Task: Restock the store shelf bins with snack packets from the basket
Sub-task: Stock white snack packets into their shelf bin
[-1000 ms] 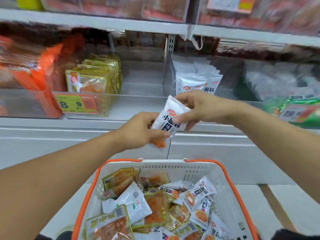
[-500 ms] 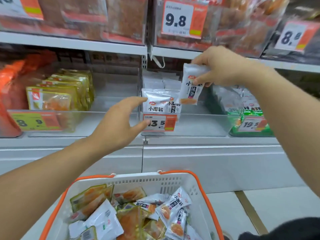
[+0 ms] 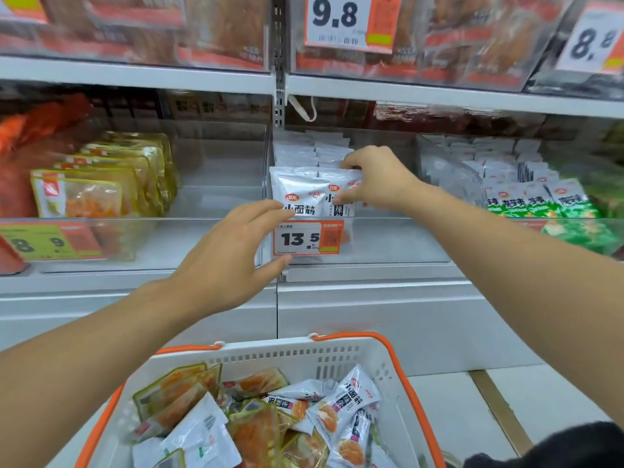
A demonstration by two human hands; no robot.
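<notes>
Head view: the right hand (image 3: 374,179) is at the front of the middle clear bin (image 3: 388,241), thumb and fingers pinching a white snack packet (image 3: 341,190) and seating it at the head of the white row, about 12 o'clock from the basket. The left hand (image 3: 233,255) hovers with spread, relaxed fingers just in front of the orange 13.5 price tag (image 3: 305,238), holding nothing; whether it touches the bin front I cannot tell. In my judgement this is the placing step for one packet. The next move calls for letting go without tipping the row, then reaching down to the white basket with orange rim (image 3: 398,366) at 6 o'clock, where mixed white and yellow packets (image 3: 341,407) remain.

The bins stand on a white shelf (image 3: 371,298). At 9 o'clock sit yellow packets (image 3: 77,194), at 3 o'clock green-printed packets (image 3: 540,201). The upper shelf carries a 9.8 tag (image 3: 334,15).
</notes>
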